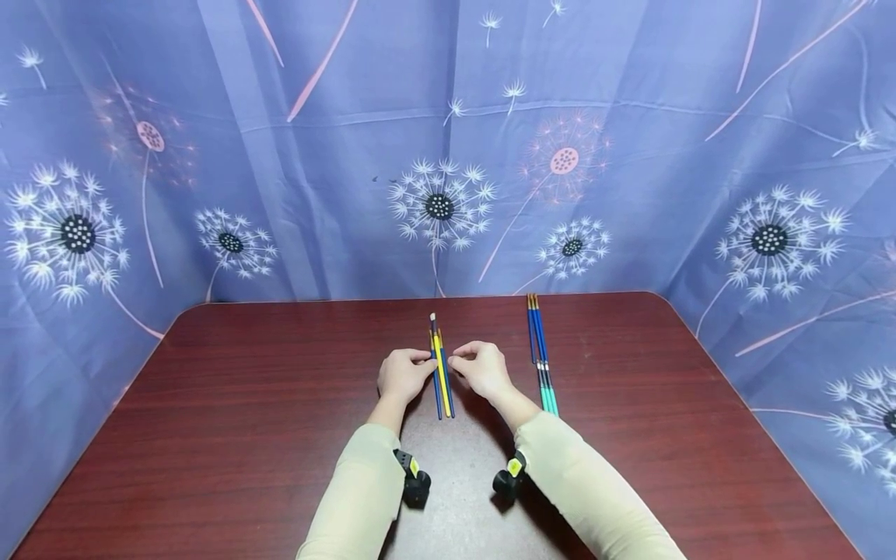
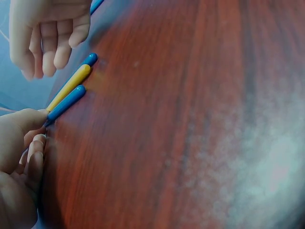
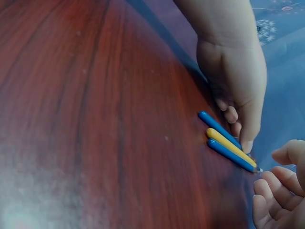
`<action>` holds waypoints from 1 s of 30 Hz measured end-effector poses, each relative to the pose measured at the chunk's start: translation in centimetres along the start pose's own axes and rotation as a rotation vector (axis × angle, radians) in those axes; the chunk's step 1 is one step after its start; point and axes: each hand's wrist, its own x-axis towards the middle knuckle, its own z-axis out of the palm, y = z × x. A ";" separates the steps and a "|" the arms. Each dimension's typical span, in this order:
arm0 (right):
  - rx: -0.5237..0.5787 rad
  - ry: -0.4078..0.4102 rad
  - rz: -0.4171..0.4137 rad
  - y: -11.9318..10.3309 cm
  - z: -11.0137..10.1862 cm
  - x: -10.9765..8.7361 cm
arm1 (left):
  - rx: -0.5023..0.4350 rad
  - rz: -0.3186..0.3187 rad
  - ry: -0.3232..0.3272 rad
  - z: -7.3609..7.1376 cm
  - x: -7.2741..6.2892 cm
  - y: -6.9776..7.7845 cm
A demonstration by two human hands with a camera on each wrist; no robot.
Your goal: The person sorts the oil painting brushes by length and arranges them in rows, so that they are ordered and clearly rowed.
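Observation:
Three paintbrushes lie side by side at the middle of the table in the head view: a yellow-handled paintbrush [image 1: 442,381] between a left blue paintbrush [image 1: 438,397] and a right blue paintbrush [image 1: 447,381]. My left hand [image 1: 404,376] pinches the left blue paintbrush between thumb and curled fingers; its thumb tip reaches the yellow handle. Just right of the row is my right hand [image 1: 483,369], its thumb and forefinger loosely bent and apart from the brushes. In the right wrist view, that right hand [image 3: 283,191] holds nothing. The handle ends point toward me.
On the right of the table [image 1: 245,435] lie several blue-handled brushes [image 1: 537,330], with teal-handled brushes [image 1: 548,399] nearer me, partly behind my right forearm. A blue dandelion-print curtain [image 1: 336,194] hangs behind the table and at both sides.

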 end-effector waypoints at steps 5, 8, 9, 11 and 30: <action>-0.045 0.029 -0.008 0.0 0.8 0.1 | 0.003 0.004 0.001 0.0 0.0 -0.1; -0.059 0.032 -0.019 0.1 1.1 0.1 | 0.004 0.006 0.004 -0.1 0.0 -0.1; -0.067 0.030 -0.022 0.1 1.2 0.1 | 0.003 0.006 0.005 -0.1 0.0 -0.1; -0.083 0.020 -0.030 0.1 1.4 0.1 | 0.003 0.003 0.005 -0.1 0.0 -0.1; -0.224 0.041 -0.068 -0.1 1.5 -0.3 | 0.008 0.011 0.018 0.1 0.1 -0.1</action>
